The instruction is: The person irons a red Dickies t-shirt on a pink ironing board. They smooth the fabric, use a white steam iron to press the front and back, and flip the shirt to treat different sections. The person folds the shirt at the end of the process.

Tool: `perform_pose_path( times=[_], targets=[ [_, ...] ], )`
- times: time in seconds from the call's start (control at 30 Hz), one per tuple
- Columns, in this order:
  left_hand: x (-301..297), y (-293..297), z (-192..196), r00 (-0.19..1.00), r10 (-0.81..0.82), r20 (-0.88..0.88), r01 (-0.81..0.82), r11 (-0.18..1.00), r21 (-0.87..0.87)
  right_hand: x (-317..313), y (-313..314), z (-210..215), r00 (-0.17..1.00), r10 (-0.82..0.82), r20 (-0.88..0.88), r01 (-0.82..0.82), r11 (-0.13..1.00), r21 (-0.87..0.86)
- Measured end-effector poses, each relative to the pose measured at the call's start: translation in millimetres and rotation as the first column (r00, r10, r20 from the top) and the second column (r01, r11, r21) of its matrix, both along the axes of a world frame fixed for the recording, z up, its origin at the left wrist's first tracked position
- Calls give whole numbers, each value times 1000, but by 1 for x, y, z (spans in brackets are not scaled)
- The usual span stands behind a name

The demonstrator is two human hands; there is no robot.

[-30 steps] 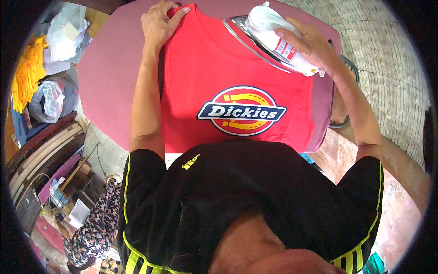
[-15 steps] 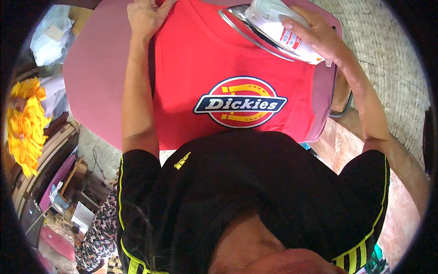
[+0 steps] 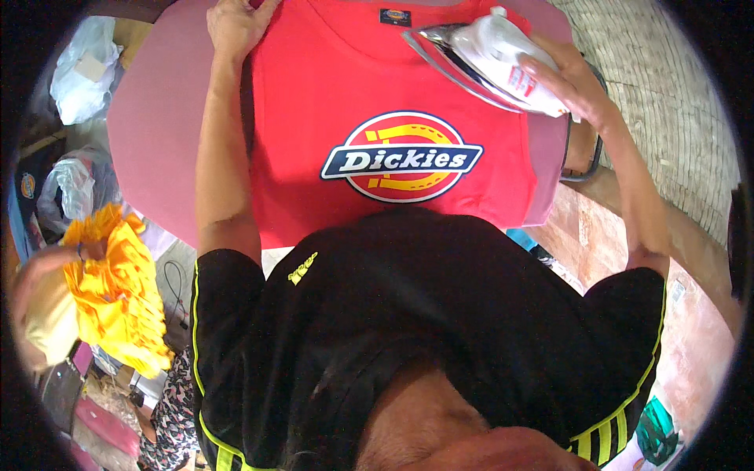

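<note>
A red sleeveless shirt [image 3: 306, 94] with a large printed emblem lies spread on a mauve ironing board [image 3: 165, 118]. My right hand [image 3: 569, 82] is wrapped round the handle of a white clothes iron [image 3: 503, 47] with a silver soleplate. The iron rests on the shirt's upper right part, below the neckline, its tip toward the left. At the shirt's upper left edge is my left hand [image 3: 236, 27], thumb stretched out against the cloth. The top edge of the view cuts off its other fingers.
On the left, another person's blurred arm [image 3: 35, 282] holds a bright yellow garment [image 3: 118, 290] near the board. White plastic bags [image 3: 82, 71] lie beyond it. Someone in patterned clothing [image 3: 169, 424] is at the lower left. A green bag-like thing [image 3: 656, 432] is at lower right.
The iron and my right hand have shifted right and a little down, with the neck label now showing. The yellow garment has moved right, closer to me. My left hand stays by the shirt's edge.
</note>
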State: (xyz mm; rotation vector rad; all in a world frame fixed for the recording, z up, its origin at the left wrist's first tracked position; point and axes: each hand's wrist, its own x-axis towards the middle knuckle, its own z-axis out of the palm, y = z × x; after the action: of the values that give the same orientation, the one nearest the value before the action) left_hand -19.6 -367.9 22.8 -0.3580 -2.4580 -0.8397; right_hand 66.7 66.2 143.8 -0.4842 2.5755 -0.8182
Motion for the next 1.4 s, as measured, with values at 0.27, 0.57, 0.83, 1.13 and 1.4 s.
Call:
perform_pose_path(
  times=[0.27,0.57,0.83,1.13,1.4],
  targets=[
    [0,1,-1,999,-45,3,45,998,33,59,29,12,995,-77,64,61,973,223],
    [3,0,0,996,-68,-55,70,997,27,43,10,17,971,-25,239,3,996,92],
    [-1,-3,-8,1000,-31,-1,31,995,97,41,-11,24,988,-121,98,87,951,296],
    [1,-4,-7,1000,14,17,-14,1000,25,43,-29,27,956,279,-86,-266,954,136],
    [-1,-7,-8,1000,-16,26,16,1000,12,17,-44,6,877,427,-220,-421,904,74]
  ],
)
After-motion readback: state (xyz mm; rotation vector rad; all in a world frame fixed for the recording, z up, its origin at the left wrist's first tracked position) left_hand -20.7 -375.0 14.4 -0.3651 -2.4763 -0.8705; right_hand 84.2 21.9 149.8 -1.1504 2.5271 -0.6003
